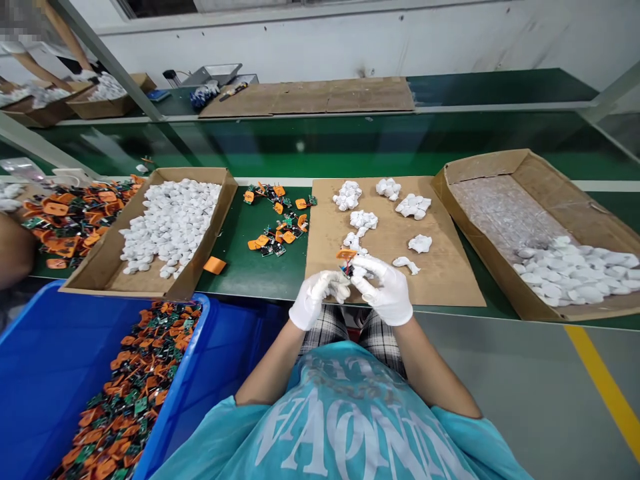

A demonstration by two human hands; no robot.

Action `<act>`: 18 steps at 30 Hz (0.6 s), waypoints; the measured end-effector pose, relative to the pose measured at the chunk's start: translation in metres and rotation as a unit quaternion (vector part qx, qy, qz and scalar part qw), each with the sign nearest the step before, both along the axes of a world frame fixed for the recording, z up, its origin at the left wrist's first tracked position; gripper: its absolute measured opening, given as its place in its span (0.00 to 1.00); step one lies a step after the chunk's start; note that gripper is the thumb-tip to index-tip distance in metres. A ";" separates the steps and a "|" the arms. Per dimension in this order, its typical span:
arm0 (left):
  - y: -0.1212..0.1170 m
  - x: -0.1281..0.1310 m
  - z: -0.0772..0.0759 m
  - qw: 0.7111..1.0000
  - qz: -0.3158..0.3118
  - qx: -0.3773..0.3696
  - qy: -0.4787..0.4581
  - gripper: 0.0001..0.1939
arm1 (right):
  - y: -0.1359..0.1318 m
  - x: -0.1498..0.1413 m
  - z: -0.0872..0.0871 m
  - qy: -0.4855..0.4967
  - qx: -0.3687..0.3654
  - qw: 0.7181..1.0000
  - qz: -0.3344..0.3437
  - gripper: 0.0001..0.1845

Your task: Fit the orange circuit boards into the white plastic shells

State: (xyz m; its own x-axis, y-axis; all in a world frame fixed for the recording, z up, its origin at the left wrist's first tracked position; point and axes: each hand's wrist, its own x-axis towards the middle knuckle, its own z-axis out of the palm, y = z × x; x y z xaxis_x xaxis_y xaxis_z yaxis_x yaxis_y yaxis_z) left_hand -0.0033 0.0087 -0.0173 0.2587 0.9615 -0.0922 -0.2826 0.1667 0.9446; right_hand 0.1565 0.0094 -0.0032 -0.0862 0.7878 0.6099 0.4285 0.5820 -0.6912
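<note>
My right hand point(387, 291), in a white glove, pinches a small circuit board assembly point(346, 256) with an orange tab, a dark body and thin wires. Close beside it, my left hand point(319, 298), also gloved, has its fingers curled together. What those fingers hold, if anything, is hidden. Both hands are over the near edge of a cardboard sheet point(450, 277). Small heaps of white pieces point(364, 220) lie on the sheet beyond my hands, and a curved white strip point(406, 265) rests to the right.
Left of the sheet are loose orange-tabbed boards point(280, 233) and a cardboard box point(183, 288) of white pieces. Another box point(505, 283) stands right. A blue bin point(30, 360) with more boards sits below left. A shelf point(480, 93) spans the back; a co-worker's arm point(43, 70) shows upper left.
</note>
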 end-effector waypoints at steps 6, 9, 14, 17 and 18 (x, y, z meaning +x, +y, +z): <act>-0.005 0.010 -0.006 0.970 0.149 0.073 0.178 0.30 | -0.005 -0.016 -0.011 -0.074 0.090 0.993 -0.024 0.18; -0.003 0.012 0.002 0.958 0.172 0.084 0.211 0.31 | -0.005 -0.018 -0.009 -0.046 0.055 0.997 0.003 0.16; -0.004 0.015 0.009 0.955 0.165 0.123 0.212 0.31 | -0.009 -0.028 -0.009 0.102 -0.036 0.994 0.032 0.10; -0.003 0.013 0.008 0.960 0.182 0.100 0.187 0.26 | -0.010 -0.036 -0.012 0.159 -0.083 0.984 0.019 0.08; -0.003 0.011 0.007 0.963 0.180 0.089 0.178 0.24 | -0.010 -0.038 -0.012 0.170 -0.088 0.981 0.017 0.07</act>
State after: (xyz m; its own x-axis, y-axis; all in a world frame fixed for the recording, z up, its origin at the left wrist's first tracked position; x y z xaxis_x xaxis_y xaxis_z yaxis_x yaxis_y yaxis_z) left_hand 0.0080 0.0061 -0.0099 -0.1115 0.9919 0.0605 0.0550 -0.0546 0.9970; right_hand 0.1190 -0.0010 -0.0152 0.0704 0.8838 0.4625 0.1381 0.4505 -0.8820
